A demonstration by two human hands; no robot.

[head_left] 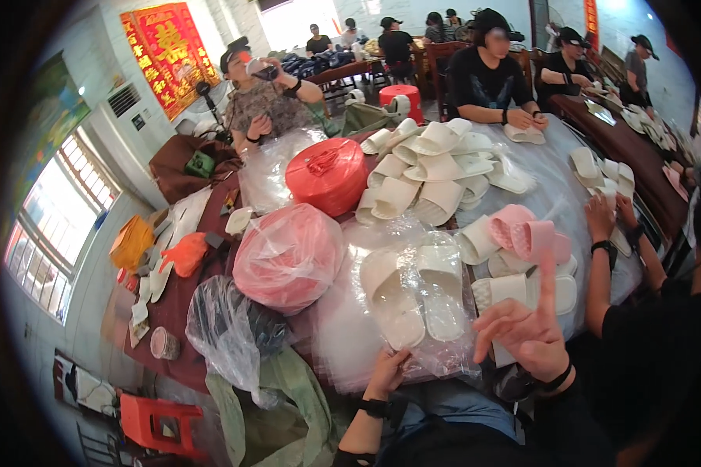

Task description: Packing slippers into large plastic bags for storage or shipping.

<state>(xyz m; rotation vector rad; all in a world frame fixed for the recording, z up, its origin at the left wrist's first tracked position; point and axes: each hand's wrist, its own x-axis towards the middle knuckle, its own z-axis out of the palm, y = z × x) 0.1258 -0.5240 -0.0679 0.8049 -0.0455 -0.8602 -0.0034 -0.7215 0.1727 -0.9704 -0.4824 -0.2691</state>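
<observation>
A pair of cream slide slippers [397, 307] lies side by side in a clear plastic bag [458, 359] in front of me. My left hand [387, 373] pinches the bag's near edge just below the left slipper's sole. To the right of the bag, my right hand [528, 336] is raised, its index finger stretched upward, the others loosely bent and nothing held. Partly behind that hand, several more cream slippers [500, 291] lie on the table. Pink slippers [528, 233] rest just beyond them. A stack of clear bags [336, 342] lies under the bagged pair.
Past the bag rises a heap of cream slippers [436, 167]. A red twine roll [327, 175] and a plastic-wrapped pink bundle [288, 257] stand left of it. Co-worker's hands [604, 216] handle slippers at the right. A red stool [162, 426] is at lower left.
</observation>
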